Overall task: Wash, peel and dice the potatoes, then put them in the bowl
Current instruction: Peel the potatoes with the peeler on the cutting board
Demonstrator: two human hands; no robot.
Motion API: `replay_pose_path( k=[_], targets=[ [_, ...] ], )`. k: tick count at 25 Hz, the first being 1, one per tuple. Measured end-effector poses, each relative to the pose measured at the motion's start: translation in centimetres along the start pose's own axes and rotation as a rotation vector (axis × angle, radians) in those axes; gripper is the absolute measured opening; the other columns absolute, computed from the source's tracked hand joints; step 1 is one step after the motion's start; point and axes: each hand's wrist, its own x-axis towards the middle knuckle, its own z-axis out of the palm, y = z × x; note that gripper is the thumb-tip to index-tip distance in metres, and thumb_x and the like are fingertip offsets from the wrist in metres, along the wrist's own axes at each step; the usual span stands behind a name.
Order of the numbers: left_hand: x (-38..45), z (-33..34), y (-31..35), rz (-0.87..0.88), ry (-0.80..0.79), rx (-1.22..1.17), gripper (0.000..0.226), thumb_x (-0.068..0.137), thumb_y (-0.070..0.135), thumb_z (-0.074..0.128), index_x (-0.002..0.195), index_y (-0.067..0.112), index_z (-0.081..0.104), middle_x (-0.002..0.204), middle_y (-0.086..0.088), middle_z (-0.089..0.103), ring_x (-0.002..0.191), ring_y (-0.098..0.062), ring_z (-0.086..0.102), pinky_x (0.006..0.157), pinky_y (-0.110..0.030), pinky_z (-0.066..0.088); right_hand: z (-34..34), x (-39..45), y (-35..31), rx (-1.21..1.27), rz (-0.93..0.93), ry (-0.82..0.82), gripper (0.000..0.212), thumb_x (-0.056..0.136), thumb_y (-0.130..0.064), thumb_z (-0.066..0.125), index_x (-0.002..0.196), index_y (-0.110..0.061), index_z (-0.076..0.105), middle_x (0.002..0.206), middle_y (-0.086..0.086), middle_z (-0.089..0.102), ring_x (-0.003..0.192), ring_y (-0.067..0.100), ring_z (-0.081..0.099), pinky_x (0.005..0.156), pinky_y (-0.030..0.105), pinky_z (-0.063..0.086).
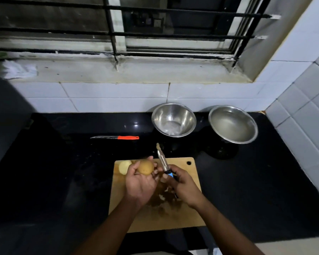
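Peelings, perhaps, beneath hands.

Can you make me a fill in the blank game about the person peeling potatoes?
1. The left hand holds a brown ____.
2. The right hand holds a peeler with a ____ handle.
3. The knife on the counter has an ____ handle.
4. Behind the cutting board stand ____ metal bowls.

Missing words: potato; blue; orange; two

A barred window stood above white wall tiles. A crumpled white cloth lay on the sill.
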Motion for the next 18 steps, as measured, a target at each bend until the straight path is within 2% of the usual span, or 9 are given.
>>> replay_pose_path(
  k=[2, 3, 5, 7, 9, 11, 13, 15, 18],
  targets=[
    [0.6, 0.2, -1.1, -0.049, 0.001, -0.029, 0.048, 0.083, 0.033, 0.052, 0.121, 0.004, 0.059, 0.099, -0.014, 0.061, 0.087, -0.026, 0.059, 0.085, -0.037, 0.045, -0.3, -0.8, 0.2, -0.021, -0.001, 0.018, 0.025, 0.099, -0.01, 0.056, 0.121, -0.018, 0.066, 0.114, -0.008, 0.071, 0.109, 0.007, 0.063, 0.092, 0.021, 0.049],
    [0.8, 0.0, -1.5, -0.059, 0.013, -0.026, 0.048, 0.083, 0.032, 0.051, 0.12, 0.003, 0.06, 0.101, -0.015, 0.062, 0.09, -0.027, 0.058, 0.086, -0.038, 0.044, -0.5, -0.9, 0.4, -0.015, 0.021, 0.023, 0.024, 0.099, -0.01, 0.056, 0.119, -0.017, 0.066, 0.11, -0.009, 0.072, 0.105, 0.005, 0.065, 0.089, 0.02, 0.049],
    [0.9, -0.1, -1.9, -0.054, 0.053, 0.042, 0.044, 0.086, 0.033, 0.046, 0.111, 0.001, 0.062, 0.097, -0.018, 0.063, 0.083, -0.03, 0.057, 0.073, -0.041, 0.042, -0.7, -1.3, -0.1, 0.007, 0.066, 0.02, 0.016, 0.099, -0.01, 0.057, 0.112, -0.016, 0.065, 0.089, -0.013, 0.072, 0.082, -0.001, 0.065, 0.072, 0.014, 0.047],
    [0.5, 0.2, -2.2, -0.037, 0.096, 0.142, 0.045, 0.092, 0.035, 0.038, 0.098, -0.002, 0.063, 0.086, -0.021, 0.063, 0.069, -0.033, 0.055, 0.059, -0.038, 0.039, -0.8, -1.6, -0.1, 0.02, 0.096, 0.002, 0.008, 0.099, -0.012, 0.057, 0.102, -0.018, 0.062, 0.073, -0.011, 0.067, 0.061, -0.001, 0.057, 0.058, 0.013, 0.042],
    [0.2, 0.6, -2.3, -0.001, 0.119, 0.178, 0.047, 0.096, 0.033, 0.032, 0.092, -0.002, 0.063, 0.078, -0.021, 0.064, 0.063, -0.032, 0.057, 0.057, -0.037, 0.043, -0.5, -1.7, 0.0, 0.015, 0.122, 0.006, 0.009, 0.101, -0.018, 0.056, 0.095, -0.024, 0.06, 0.076, -0.006, 0.066, 0.063, 0.004, 0.055, 0.059, 0.017, 0.042],
    [0.3, 0.5, -2.4, 0.019, 0.158, 0.164, 0.042, 0.098, 0.028, 0.032, 0.094, -0.001, 0.063, 0.077, -0.017, 0.068, 0.067, -0.027, 0.062, 0.066, -0.037, 0.048, -0.2, -1.6, 0.4, -0.04, 0.167, 0.003, 0.004, 0.1, -0.029, 0.057, 0.098, -0.028, 0.061, 0.086, -0.007, 0.066, 0.077, 0.007, 0.06, 0.067, 0.019, 0.044],
    [0.2, 0.0, -2.3, 0.016, 0.164, 0.152, 0.043, 0.095, 0.028, 0.036, 0.109, -0.001, 0.066, 0.09, -0.015, 0.07, 0.078, -0.025, 0.064, 0.07, -0.032, 0.05, 0.1, -1.5, 0.6, -0.162, 0.178, -0.01, 0.022, 0.095, -0.046, 0.06, 0.108, -0.029, 0.06, 0.096, -0.009, 0.066, 0.088, 0.005, 0.062, 0.07, 0.017, 0.044],
    [0.2, -0.9, -2.2, -0.011, 0.127, 0.17, 0.056, 0.087, 0.032, 0.042, 0.128, 0.0, 0.063, 0.11, -0.017, 0.065, 0.095, -0.026, 0.06, 0.079, -0.031, 0.046, 0.7, -1.5, 0.2, -0.301, 0.173, 0.018, 0.042, 0.084, -0.062, 0.064, 0.111, -0.031, 0.058, 0.095, -0.014, 0.065, 0.085, 0.001, 0.061, 0.064, 0.012, 0.042],
    [-0.2, -1.4, -2.8, -0.067, 0.121, 0.169, 0.061, 0.086, 0.032, 0.039, 0.135, 0.001, 0.059, 0.123, -0.022, 0.059, 0.109, -0.033, 0.055, 0.104, -0.04, 0.037, 1.4, -1.3, -0.1, -0.56, 0.165, 0.124, 0.071, 0.068, -0.083, 0.062, 0.116, -0.029, 0.061, 0.093, -0.009, 0.067, 0.089, 0.013, 0.064, 0.063, 0.024, 0.044]
  ],
)
